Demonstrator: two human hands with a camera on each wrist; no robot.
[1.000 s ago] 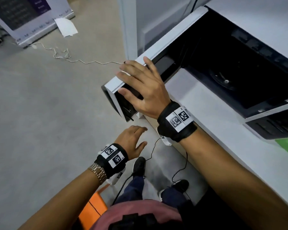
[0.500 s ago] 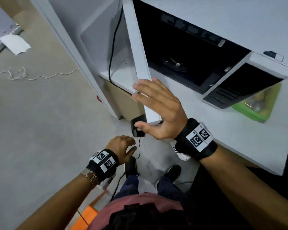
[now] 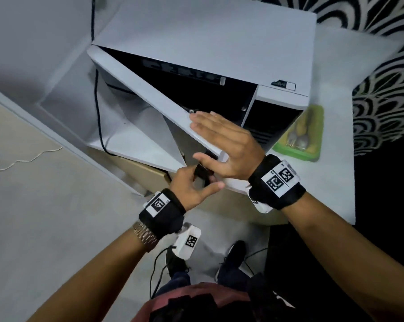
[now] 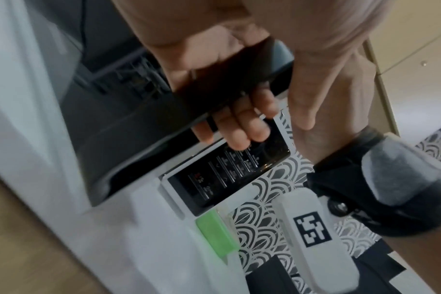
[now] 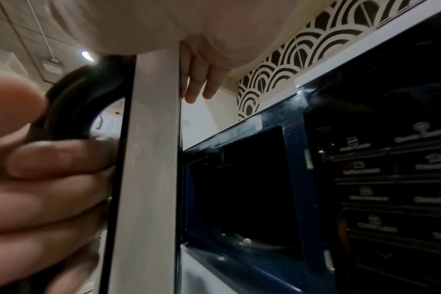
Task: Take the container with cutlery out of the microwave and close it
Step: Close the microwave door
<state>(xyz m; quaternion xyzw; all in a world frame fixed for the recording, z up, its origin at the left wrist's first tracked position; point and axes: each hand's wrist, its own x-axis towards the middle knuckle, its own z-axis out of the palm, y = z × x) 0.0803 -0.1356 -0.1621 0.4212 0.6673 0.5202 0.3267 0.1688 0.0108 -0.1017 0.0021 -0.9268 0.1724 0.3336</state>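
The white microwave (image 3: 208, 43) stands on the counter with its door (image 3: 150, 94) partly ajar. My left hand (image 3: 196, 182) grips the black door handle (image 4: 239, 87), fingers curled round it from below. My right hand (image 3: 222, 138) lies flat on the door's top edge with straight fingers (image 5: 199, 79) reaching over its inner side. The green container (image 3: 296, 154) holding a spoon and fork (image 3: 298, 139) sits on the counter to the right of the microwave, touched by neither hand. The dark cavity (image 5: 239, 199) shows only its turntable.
The black control panel (image 4: 227, 169) is on the microwave's right front. A black power cord (image 3: 98, 101) hangs to the left of the microwave. Patterned black-and-white wall (image 3: 382, 101) lies beyond the white counter (image 3: 331, 194). My feet and a cable are on the grey floor (image 3: 45, 217).
The door has swung from wide open to partly ajar. My left hand rose from below the counter and took the handle. My right hand stays flat on the door's top edge.
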